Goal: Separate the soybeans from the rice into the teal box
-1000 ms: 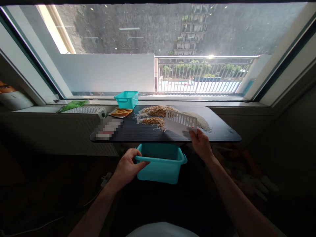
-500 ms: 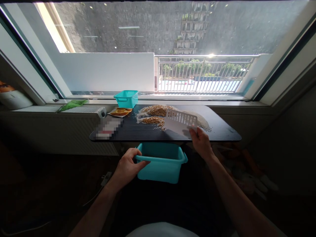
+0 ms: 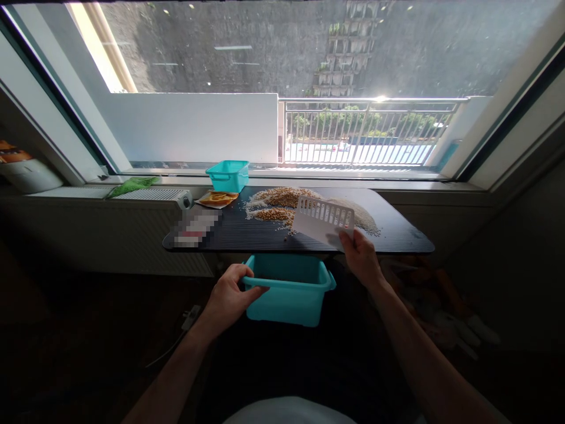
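My left hand (image 3: 232,294) grips the near left rim of a turquoise plastic bin (image 3: 282,306), thumb outside and fingers over the edge. The bin is held just below the front edge of the dark table (image 3: 247,238); its inside is in shadow. In my right hand (image 3: 362,256) is a white slotted scoop (image 3: 320,227), pinched at its lower right corner and tilted above the table's front. Behind it lie a heap of yellow corn kernels (image 3: 273,214) and, to the right, a pale heap of fine grain (image 3: 364,218), partly hidden by the scoop.
A smaller turquoise bin (image 3: 229,176) stands at the table's back left, behind an orange-brown packet (image 3: 218,199). A blurred flat item (image 3: 197,228) lies at the left end. A radiator (image 3: 152,197) with a green cloth (image 3: 133,186) is further left, under the window.
The view has shifted slightly. A few loose kernels now lie nearer the table's front edge, left of the scoop. Both hands keep their holds, and the scoop has barely moved.
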The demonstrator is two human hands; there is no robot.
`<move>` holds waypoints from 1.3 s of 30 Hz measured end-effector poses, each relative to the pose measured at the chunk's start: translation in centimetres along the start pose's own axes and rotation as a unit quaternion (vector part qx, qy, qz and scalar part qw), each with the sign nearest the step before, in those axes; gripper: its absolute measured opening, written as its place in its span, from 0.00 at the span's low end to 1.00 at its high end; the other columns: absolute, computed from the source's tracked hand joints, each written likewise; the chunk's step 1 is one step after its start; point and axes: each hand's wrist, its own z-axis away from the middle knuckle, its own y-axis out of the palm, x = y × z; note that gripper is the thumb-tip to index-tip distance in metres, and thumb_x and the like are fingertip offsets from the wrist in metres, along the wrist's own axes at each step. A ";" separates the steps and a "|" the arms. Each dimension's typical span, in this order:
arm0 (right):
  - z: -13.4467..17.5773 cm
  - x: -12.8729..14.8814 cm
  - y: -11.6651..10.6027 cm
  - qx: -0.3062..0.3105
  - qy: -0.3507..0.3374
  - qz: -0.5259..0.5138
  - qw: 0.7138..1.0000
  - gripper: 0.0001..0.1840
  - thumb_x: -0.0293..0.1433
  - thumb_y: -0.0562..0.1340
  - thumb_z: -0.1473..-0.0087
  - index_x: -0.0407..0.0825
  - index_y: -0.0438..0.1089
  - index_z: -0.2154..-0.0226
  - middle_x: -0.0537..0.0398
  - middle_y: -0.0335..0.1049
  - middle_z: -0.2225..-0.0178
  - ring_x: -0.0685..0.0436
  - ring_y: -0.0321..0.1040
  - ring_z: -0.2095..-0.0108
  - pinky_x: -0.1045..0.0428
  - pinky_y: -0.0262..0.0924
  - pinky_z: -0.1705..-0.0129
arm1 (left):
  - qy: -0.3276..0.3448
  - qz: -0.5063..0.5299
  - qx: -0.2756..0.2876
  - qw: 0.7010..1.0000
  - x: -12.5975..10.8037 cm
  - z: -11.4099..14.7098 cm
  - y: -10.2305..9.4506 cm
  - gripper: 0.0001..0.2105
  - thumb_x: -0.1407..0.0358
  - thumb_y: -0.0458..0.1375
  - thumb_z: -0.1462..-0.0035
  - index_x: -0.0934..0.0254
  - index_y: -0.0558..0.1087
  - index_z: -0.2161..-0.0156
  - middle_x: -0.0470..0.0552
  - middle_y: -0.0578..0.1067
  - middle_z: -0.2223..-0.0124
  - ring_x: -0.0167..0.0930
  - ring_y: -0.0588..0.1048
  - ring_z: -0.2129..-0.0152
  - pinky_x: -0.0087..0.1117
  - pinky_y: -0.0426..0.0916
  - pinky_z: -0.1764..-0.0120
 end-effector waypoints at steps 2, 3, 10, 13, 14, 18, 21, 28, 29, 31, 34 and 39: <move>0.1 0.0 0.0 0.003 0.003 -0.003 1.000 0.28 0.53 0.54 0.44 0.47 0.71 0.60 0.50 0.74 0.69 0.41 0.70 0.67 0.45 0.65 0.62 | -0.001 0.001 -0.001 1.000 0.0 0.0 0.0 0.13 0.53 0.62 0.52 0.61 0.69 0.71 0.45 0.70 0.66 0.32 0.71 0.68 0.30 0.65 0.64; 0.2 0.1 -0.1 0.004 0.002 -0.006 1.000 0.28 0.54 0.54 0.44 0.47 0.71 0.61 0.51 0.74 0.69 0.42 0.70 0.67 0.45 0.65 0.63 | -0.001 0.002 -0.002 1.000 0.0 0.0 0.0 0.13 0.53 0.62 0.52 0.61 0.69 0.71 0.45 0.70 0.66 0.32 0.71 0.68 0.30 0.65 0.65; 0.4 0.7 -0.3 0.002 0.002 -0.021 1.000 0.29 0.56 0.55 0.46 0.47 0.71 0.62 0.53 0.72 0.71 0.42 0.69 0.68 0.46 0.65 0.64 | -0.001 0.001 -0.008 1.000 0.0 0.0 -0.1 0.13 0.53 0.62 0.52 0.61 0.70 0.71 0.45 0.70 0.66 0.32 0.71 0.68 0.29 0.65 0.65; 0.4 0.6 -0.2 0.005 0.010 -0.007 1.000 0.31 0.57 0.54 0.46 0.47 0.71 0.62 0.52 0.71 0.72 0.42 0.68 0.69 0.46 0.65 0.65 | -0.002 -0.001 -0.011 1.000 -0.1 0.0 0.0 0.13 0.54 0.62 0.52 0.62 0.70 0.71 0.45 0.70 0.67 0.32 0.72 0.68 0.29 0.65 0.65; 0.4 0.6 -0.2 0.009 0.012 -0.005 1.000 0.31 0.57 0.54 0.46 0.46 0.71 0.63 0.52 0.71 0.72 0.42 0.67 0.70 0.45 0.65 0.65 | -0.003 -0.001 -0.013 1.000 -0.1 0.0 0.0 0.13 0.54 0.62 0.52 0.62 0.70 0.72 0.45 0.70 0.67 0.31 0.72 0.68 0.29 0.65 0.65; 0.6 0.7 -0.3 0.013 0.014 -0.019 1.000 0.30 0.56 0.54 0.46 0.46 0.71 0.61 0.52 0.72 0.70 0.42 0.68 0.68 0.45 0.65 0.63 | -0.005 -0.001 -0.013 1.000 -0.1 0.0 -0.1 0.13 0.53 0.63 0.53 0.62 0.70 0.71 0.44 0.70 0.67 0.31 0.71 0.69 0.29 0.64 0.66; 0.7 1.0 -0.6 0.002 0.010 -0.026 1.000 0.29 0.55 0.55 0.45 0.47 0.71 0.61 0.52 0.73 0.70 0.41 0.70 0.67 0.45 0.66 0.62 | -0.008 0.001 -0.011 1.000 -0.1 0.0 -0.1 0.14 0.53 0.63 0.53 0.62 0.71 0.71 0.45 0.70 0.66 0.31 0.71 0.69 0.29 0.64 0.66; 1.4 1.4 0.1 0.032 0.010 -0.060 0.998 0.27 0.54 0.56 0.46 0.48 0.72 0.62 0.52 0.75 0.69 0.42 0.71 0.68 0.45 0.68 0.63 | -0.012 0.007 -0.017 1.000 -0.4 0.1 -0.4 0.13 0.54 0.63 0.53 0.62 0.70 0.71 0.45 0.70 0.67 0.32 0.71 0.69 0.29 0.65 0.66; 1.6 1.4 0.2 0.042 0.011 -0.066 0.997 0.27 0.54 0.56 0.46 0.48 0.73 0.62 0.52 0.75 0.69 0.41 0.71 0.68 0.45 0.68 0.63 | -0.013 0.008 -0.020 1.000 -0.5 0.2 -0.4 0.13 0.54 0.63 0.53 0.62 0.71 0.71 0.45 0.71 0.67 0.32 0.72 0.69 0.29 0.65 0.65; 1.9 1.5 0.5 0.067 0.010 -0.076 0.995 0.26 0.53 0.57 0.46 0.49 0.73 0.62 0.52 0.76 0.68 0.41 0.72 0.67 0.44 0.68 0.62 | -0.014 0.010 -0.026 1.000 -0.4 0.2 -0.5 0.13 0.54 0.64 0.54 0.62 0.71 0.71 0.45 0.71 0.66 0.32 0.72 0.68 0.29 0.66 0.65; 1.9 1.7 1.2 0.081 0.008 -0.093 0.992 0.25 0.52 0.57 0.45 0.49 0.73 0.60 0.52 0.77 0.65 0.40 0.73 0.65 0.43 0.69 0.60 | -0.018 0.012 -0.031 0.999 -0.2 0.2 -0.7 0.12 0.55 0.64 0.55 0.62 0.72 0.71 0.45 0.71 0.67 0.32 0.72 0.70 0.29 0.66 0.67; 0.6 2.2 4.3 0.096 -0.009 -0.120 0.988 0.23 0.49 0.57 0.44 0.49 0.73 0.58 0.51 0.77 0.63 0.40 0.72 0.61 0.43 0.67 0.56 | -0.029 0.006 -0.045 0.999 0.6 0.4 -1.6 0.12 0.55 0.65 0.55 0.61 0.72 0.71 0.46 0.71 0.67 0.32 0.71 0.72 0.29 0.65 0.69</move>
